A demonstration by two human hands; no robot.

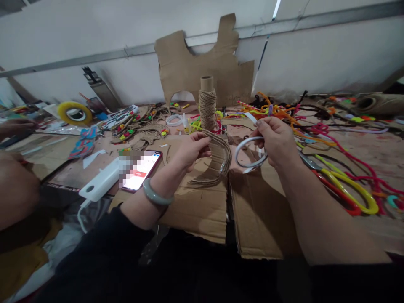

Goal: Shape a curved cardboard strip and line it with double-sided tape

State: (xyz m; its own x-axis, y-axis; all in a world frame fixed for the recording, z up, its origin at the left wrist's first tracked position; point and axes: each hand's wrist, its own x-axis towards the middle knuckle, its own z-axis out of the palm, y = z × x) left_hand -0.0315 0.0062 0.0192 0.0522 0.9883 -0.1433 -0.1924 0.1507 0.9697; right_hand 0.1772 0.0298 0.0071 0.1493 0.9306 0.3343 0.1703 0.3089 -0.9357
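My right hand (pixel 276 136) is closed on a white ring (pixel 237 156), gripping its right side between thumb and fingers. A flat white strip (pixel 251 118) sticks up from the same fingers. My left hand (pixel 194 151) is held in a pinch to the left of the ring, apart from it. Whatever its fingertips hold, if anything, is too small to make out. Just behind these fingertips, a curved bundle of brown twine cords (pixel 226 158) lies on the cardboard sheet (pixel 202 210). A twine spool (pixel 207 107) stands upright beyond both hands.
Scissors with yellow and red handles (pixel 362 198) lie by my right forearm. Colourful fuzzy stems (pixel 274 111) spread across the right and back. On the left are a lit phone (pixel 139 174), a white device (pixel 101 183), yellow tape (pixel 61 111) and another person's arm (pixel 15 189).
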